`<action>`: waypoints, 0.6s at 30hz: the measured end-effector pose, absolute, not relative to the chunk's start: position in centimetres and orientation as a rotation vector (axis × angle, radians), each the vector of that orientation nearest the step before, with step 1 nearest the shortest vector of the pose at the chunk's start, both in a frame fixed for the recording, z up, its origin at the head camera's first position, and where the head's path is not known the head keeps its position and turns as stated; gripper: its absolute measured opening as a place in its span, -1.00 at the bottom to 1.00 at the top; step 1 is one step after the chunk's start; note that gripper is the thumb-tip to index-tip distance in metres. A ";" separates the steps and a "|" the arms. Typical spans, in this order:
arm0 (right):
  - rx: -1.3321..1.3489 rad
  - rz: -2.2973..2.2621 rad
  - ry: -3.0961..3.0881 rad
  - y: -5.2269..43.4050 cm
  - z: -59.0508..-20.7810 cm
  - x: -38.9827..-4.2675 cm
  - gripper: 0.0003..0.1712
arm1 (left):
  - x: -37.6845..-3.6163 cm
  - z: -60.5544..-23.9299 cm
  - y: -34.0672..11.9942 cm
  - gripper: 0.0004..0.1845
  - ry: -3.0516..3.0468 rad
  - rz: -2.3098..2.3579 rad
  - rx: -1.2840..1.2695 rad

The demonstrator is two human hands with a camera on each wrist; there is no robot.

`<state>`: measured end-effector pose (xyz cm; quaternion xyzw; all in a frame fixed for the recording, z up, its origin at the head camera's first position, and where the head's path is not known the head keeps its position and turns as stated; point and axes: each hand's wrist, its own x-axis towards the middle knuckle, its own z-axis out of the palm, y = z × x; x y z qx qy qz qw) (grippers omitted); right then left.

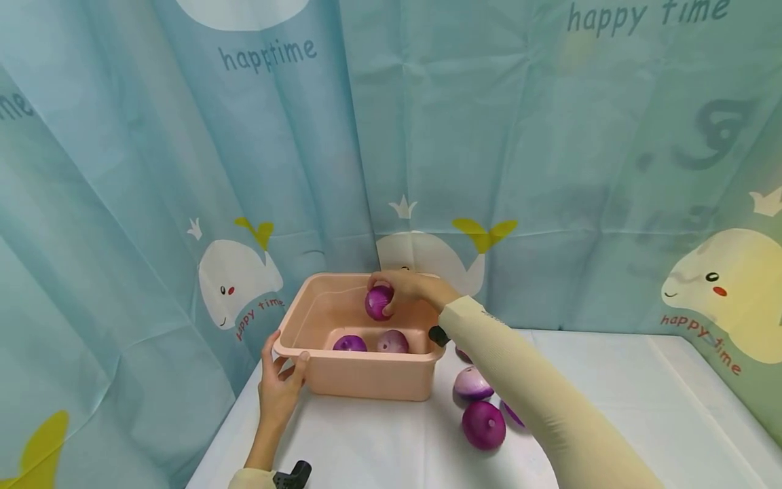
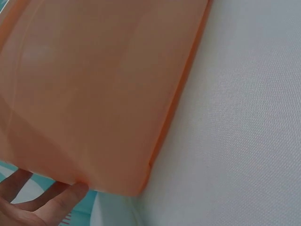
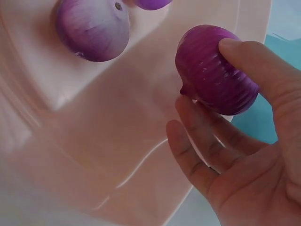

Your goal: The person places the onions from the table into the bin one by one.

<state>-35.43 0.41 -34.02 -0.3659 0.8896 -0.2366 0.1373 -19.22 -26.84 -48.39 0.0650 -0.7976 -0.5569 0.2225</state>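
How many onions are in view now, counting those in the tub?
6 at least: one held by the right hand over the pink tub, two on its floor, two on the table, plus slivers beside the sleeve, possibly one onion or two.

A white-clothed desk (image 1: 611, 380) carries a pink basin (image 1: 366, 380) at centre and purple onions (image 1: 483, 424) lower right of it.

Onions behind sleeve: we see two onions (image 1: 510, 413) (image 1: 462, 354) only as slivers, the right sleeve (image 1: 537, 394) covering the rest.
Basin (image 2: 94, 94): in our left wrist view the edges cut it off, leaving one wall and a corner.
Left hand (image 2: 33, 202): the frame crops it there to some fingers.
Top onion (image 3: 150, 4): our right wrist view crops it.
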 end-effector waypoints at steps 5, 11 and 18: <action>-1.052 -0.616 2.593 0.5 -33.8 -35.3 -0.29 | -19.3 -48.3 -26.8 -0.19 -2.202 -1.550 0.176; -1.173 -0.585 2.617 0.8 -33.0 -35.3 -0.22 | -19.1 -47.9 -26.6 -0.17 -2.200 -1.562 0.194; -1.228 -0.709 2.603 2.3 -32.3 -34.8 -0.25 | -18.9 -47.7 -26.4 -0.17 -2.203 -1.569 0.198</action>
